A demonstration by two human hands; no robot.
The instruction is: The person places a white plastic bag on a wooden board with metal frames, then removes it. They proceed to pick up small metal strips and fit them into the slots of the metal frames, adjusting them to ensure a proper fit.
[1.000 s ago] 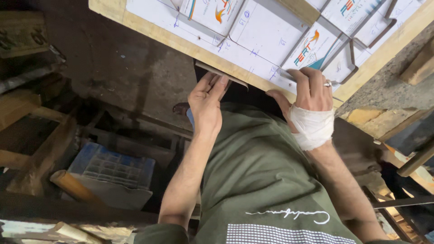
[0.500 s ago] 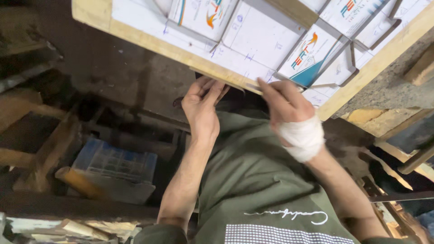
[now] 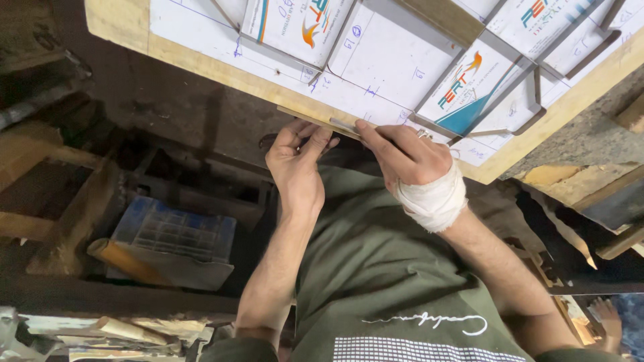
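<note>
head view, looking down: the left hand [image 3: 295, 167] and the right hand [image 3: 409, 157] meet at the near edge of a pale wooden board [image 3: 221, 70] that serves as the table. between them lies a thin flat strip of grey metal [image 3: 343, 125], set along that edge. left grip: fingers pressed against the board's edge at the strip's left end, thumb side hidden, so a full clamp cannot be confirmed. right grip: fingers and thumb drawn together on the strip's right part, pinching it. the right wrist carries a white cloth bandage [image 3: 433, 201]. white printed cardboard sheets [image 3: 396, 64] cover the board top, with bent grey metal strips [image 3: 523, 110] standing on them in angular outlines. below left, on the dark floor, sits a blue plastic compartment tray [image 3: 174, 231] beside a wooden-handled tool [image 3: 127, 258]. olive-green shirt [image 3: 376, 268] fills the lower centre.
</note>
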